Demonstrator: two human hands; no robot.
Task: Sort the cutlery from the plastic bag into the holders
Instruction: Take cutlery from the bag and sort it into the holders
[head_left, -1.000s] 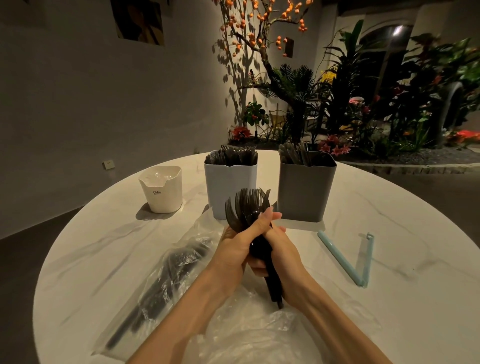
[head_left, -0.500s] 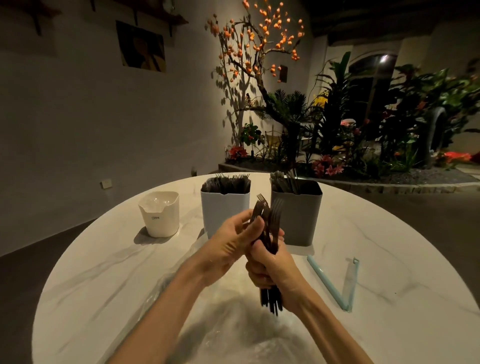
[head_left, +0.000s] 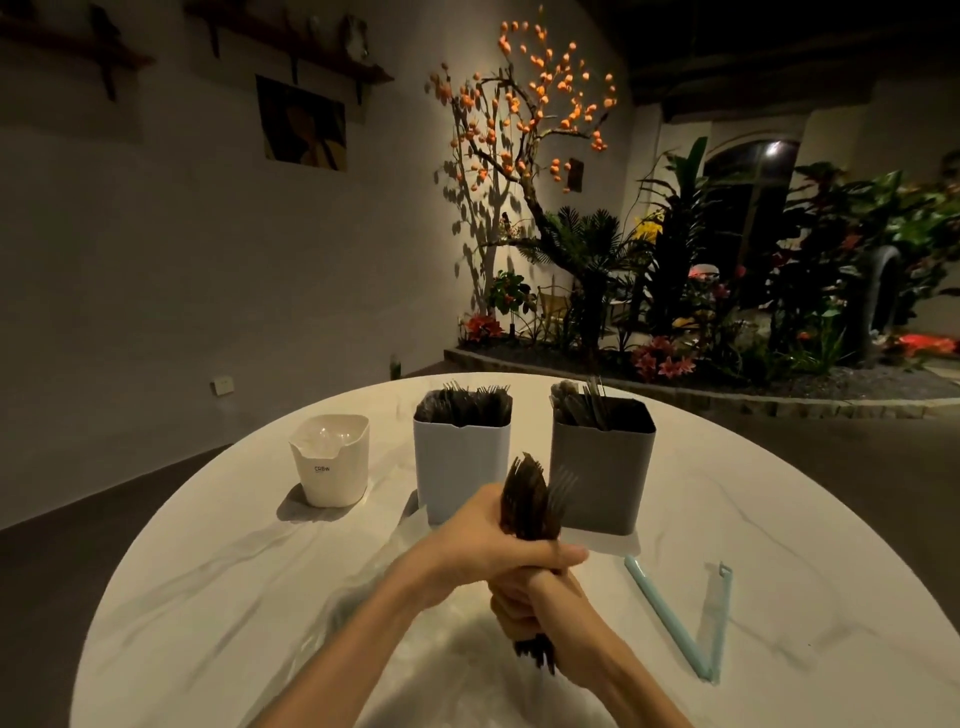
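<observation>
Forks (head_left: 530, 499) bunching upright in both hands, left hand (head_left: 483, 540) and right hand (head_left: 540, 603) gripping tight above the plastic bag (head_left: 374, 597), white holder (head_left: 460, 462) and grey holder (head_left: 602, 467) already filling, small cup (head_left: 332, 460) probably still awaiting cutlery.

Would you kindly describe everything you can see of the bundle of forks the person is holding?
The bundle of forks is a tight sheaf of dark, glossy forks, seemingly plastic. It stands roughly upright above the table, tines up and fanned slightly, one fork splaying to the right. The left hand wraps round it just below the tines; the right hand grips the handles lower down. The handle ends stick out beneath the right hand. It sits in front of the pale holder and the grey holder, touching neither.
</observation>
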